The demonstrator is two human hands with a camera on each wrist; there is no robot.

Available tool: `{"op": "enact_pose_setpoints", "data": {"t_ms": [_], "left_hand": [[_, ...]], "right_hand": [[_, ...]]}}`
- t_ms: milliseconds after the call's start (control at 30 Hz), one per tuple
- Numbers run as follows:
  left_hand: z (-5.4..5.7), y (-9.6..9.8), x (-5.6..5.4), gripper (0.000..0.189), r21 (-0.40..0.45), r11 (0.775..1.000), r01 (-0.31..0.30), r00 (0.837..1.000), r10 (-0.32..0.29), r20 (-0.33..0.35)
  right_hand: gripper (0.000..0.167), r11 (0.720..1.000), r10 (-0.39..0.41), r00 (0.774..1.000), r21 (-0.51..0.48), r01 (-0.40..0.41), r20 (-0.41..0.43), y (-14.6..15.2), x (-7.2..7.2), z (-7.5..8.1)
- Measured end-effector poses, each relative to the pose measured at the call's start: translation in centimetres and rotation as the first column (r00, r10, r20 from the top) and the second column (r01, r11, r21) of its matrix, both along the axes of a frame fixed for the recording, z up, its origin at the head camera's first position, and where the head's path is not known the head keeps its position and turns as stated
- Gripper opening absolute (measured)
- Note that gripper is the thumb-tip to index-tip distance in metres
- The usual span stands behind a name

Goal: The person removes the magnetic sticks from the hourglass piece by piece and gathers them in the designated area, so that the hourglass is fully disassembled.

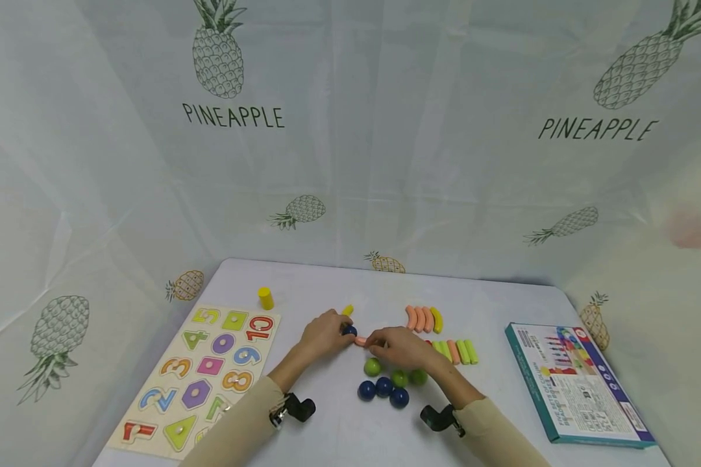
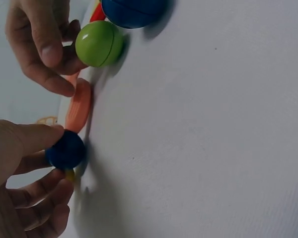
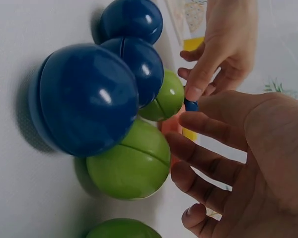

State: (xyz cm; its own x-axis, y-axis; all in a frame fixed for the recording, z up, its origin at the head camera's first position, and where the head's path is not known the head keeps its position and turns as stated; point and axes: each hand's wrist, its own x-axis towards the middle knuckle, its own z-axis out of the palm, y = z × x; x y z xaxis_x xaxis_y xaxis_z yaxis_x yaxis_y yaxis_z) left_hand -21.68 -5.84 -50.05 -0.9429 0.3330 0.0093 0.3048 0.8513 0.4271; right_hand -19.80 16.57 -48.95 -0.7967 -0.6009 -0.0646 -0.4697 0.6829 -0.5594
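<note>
My left hand (image 1: 325, 335) pinches a small blue ball (image 2: 66, 150) between thumb and fingers, low over the white table. Right beside that ball lies a curved orange piece (image 2: 78, 106). At the piece's other end is my right hand (image 1: 402, 347), fingers loosely bent and fingertips (image 2: 65, 89) close against it. A yellow piece (image 1: 347, 310) shows just beyond the left hand. Nearer the body, three green balls (image 1: 372, 367) sit by the right hand, with three more blue balls (image 1: 383, 387) in front of them.
A number puzzle board (image 1: 211, 366) lies at left, a yellow cylinder (image 1: 265, 298) behind it. Curved orange and yellow pieces (image 1: 420, 319) stand in a row at the back, above a row of green and orange sticks (image 1: 460, 351). A flat box (image 1: 578, 383) lies at right.
</note>
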Motion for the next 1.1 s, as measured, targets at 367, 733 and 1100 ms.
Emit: {"op": "enact_pose_setpoints", "data": {"t_ms": [367, 733, 1100], "left_hand": [[-0.7, 0.8, 0.0, 0.036, 0.003, 1.0, 0.027, 0.999, -0.027, 0.02], [-0.4, 1.1, 0.1, 0.036, -0.029, 1.0, 0.01, 0.999, -0.009, 0.038], [-0.2, 1.0, 0.5, 0.033, -0.012, 1.0, 0.022, 0.998, -0.021, 0.058]], "right_hand": [[0.026, 0.989, -0.134, 0.991, 0.066, 0.133, 0.014, 0.2, -0.7, -0.4], [0.023, 0.986, -0.152, 0.988, 0.08, 0.149, 0.024, -0.1, -1.1, -0.1], [0.01, 0.985, -0.155, 0.988, 0.078, 0.152, 0.025, -0.5, -1.5, -0.3]]}}
